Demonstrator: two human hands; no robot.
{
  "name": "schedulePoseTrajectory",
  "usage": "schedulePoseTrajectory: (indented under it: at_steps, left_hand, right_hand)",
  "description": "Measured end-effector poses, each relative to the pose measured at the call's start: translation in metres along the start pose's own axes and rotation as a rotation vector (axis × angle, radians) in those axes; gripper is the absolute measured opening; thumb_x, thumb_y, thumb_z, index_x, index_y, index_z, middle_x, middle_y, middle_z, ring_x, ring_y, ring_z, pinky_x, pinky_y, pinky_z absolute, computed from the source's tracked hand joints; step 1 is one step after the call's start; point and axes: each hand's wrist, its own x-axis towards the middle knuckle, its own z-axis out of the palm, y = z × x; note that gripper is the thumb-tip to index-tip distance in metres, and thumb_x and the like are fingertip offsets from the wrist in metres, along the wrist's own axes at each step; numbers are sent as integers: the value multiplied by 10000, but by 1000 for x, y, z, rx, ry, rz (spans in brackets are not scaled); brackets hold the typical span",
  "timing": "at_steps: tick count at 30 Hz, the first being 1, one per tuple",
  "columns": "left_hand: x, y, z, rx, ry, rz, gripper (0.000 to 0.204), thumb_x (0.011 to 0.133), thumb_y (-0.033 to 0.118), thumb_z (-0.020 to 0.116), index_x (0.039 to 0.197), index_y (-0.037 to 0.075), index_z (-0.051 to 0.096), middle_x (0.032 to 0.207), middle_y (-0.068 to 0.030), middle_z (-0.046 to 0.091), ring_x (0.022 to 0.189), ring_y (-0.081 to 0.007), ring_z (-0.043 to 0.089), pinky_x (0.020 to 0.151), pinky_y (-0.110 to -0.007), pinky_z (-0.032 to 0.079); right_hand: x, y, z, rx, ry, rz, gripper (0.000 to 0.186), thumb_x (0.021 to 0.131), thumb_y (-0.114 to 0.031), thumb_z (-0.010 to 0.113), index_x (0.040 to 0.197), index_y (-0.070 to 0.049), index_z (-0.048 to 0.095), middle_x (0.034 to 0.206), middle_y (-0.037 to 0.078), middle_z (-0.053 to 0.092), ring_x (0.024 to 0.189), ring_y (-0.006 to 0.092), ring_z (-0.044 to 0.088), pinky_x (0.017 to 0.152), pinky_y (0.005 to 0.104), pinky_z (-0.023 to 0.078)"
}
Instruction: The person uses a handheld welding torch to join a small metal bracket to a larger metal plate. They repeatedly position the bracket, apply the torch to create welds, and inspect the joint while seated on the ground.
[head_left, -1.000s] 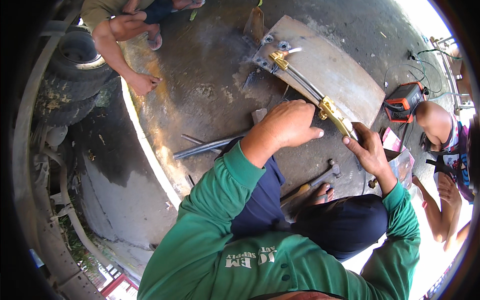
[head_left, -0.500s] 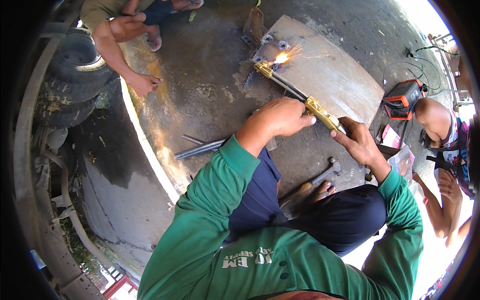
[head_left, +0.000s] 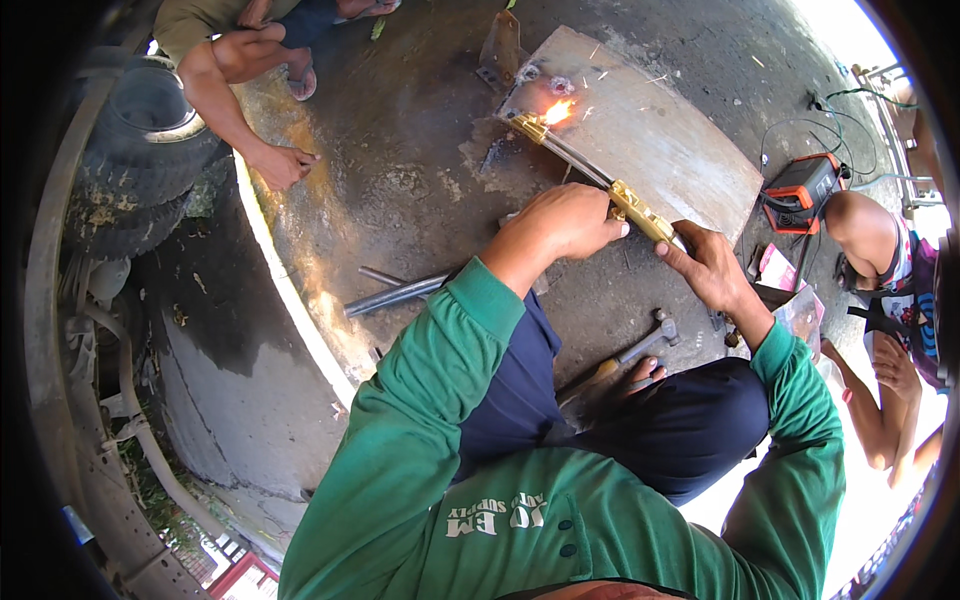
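Note:
A brass-coloured cutting torch (head_left: pixel 640 207) slants from my right hand up and left toward the metal plate (head_left: pixel 660 150). My right hand (head_left: pixel 710 268) is closed round its rear end. My left hand (head_left: pixel 572 222) is closed at the middle of the torch, thumb beside the brass body; its fingers are partly hidden. At the torch tip a bright orange flame (head_left: pixel 557 112) meets the plate's left end, and sparks fly over the surface. Burnt-edged holes (head_left: pixel 561 86) show near the flame.
A hammer (head_left: pixel 640 345) lies by my foot, and metal pipes (head_left: pixel 398 295) lie to the left. An orange-black machine (head_left: pixel 803 190) with cables stands right. One person's hand (head_left: pixel 285 167) is at upper left; another person (head_left: pixel 890 300) sits right. Tires (head_left: pixel 150 160) are stacked far left.
The flame at the plate has shifted slightly left and down and looks broader, with sparks more scattered. Both hands keep their hold on the torch and have barely moved.

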Motion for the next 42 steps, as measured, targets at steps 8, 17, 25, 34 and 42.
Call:
schedulePoseTrajectory:
  at_steps: [8,17,25,34,42]
  left_hand:
    - [7,4,1,4,-3,-31,494,975,423,630,1115,-40,733,1179,-268,708,1131,-425,676,987,-509,518]
    - [10,6,0,-5,-5,-46,480,977,413,634,1150,-25,731,1204,-260,705,1148,-412,675,1008,-498,515]
    - [14,5,0,1,-7,-48,477,971,409,638,1158,-21,728,1212,-261,701,1155,-410,673,1016,-495,512]
    - [15,6,-1,3,-6,-55,482,979,409,632,1154,-30,724,1214,-261,700,1161,-411,670,1018,-498,511]
    - [17,6,1,5,-2,-57,473,982,405,627,1168,-20,721,1217,-264,697,1163,-412,668,1022,-501,509]
  right_hand:
    - [3,6,0,48,-9,43,638,968,-538,660,1147,74,676,712,199,622,682,260,621,685,427,486]
    - [7,10,1,60,-9,61,618,963,-524,662,1120,73,686,691,188,603,670,257,603,670,431,475]
    - [11,12,2,66,-9,66,614,972,-522,650,1112,75,686,698,190,612,682,267,616,685,436,481]
    - [11,14,3,75,-8,66,611,984,-515,637,1127,77,684,699,189,621,695,270,636,700,432,490]
    - [12,13,1,71,-21,94,609,982,-511,640,1134,77,687,702,184,627,698,265,643,701,429,493]
